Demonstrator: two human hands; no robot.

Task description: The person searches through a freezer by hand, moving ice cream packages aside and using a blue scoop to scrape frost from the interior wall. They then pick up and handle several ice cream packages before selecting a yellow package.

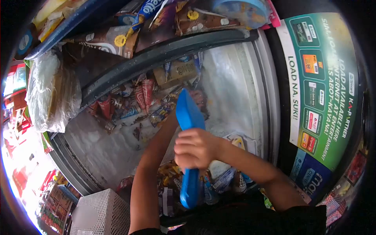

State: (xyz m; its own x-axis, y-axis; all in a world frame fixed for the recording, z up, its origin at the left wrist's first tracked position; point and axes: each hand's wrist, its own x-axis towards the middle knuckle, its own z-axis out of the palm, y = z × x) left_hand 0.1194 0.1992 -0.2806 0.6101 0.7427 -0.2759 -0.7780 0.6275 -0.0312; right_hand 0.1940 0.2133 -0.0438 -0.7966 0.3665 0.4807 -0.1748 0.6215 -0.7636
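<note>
My right hand is wrapped round the handle of a blue plastic scoop, whose broad end points up and away over the freezer. The left forearm reaches down into the chest freezer behind the scoop, and that hand is mostly hidden by the scoop, its fingers out of sight. Near it lie wrapped ice creams, red cones and a brown cardboard box. Frost covers the inner walls. More wrapped packs lie nearer my body.
Bagged items in clear plastic hang at the left edge. Large brown packs sit above the freezer's dark rim. A white perforated box stands lower left. A green sign is at the right.
</note>
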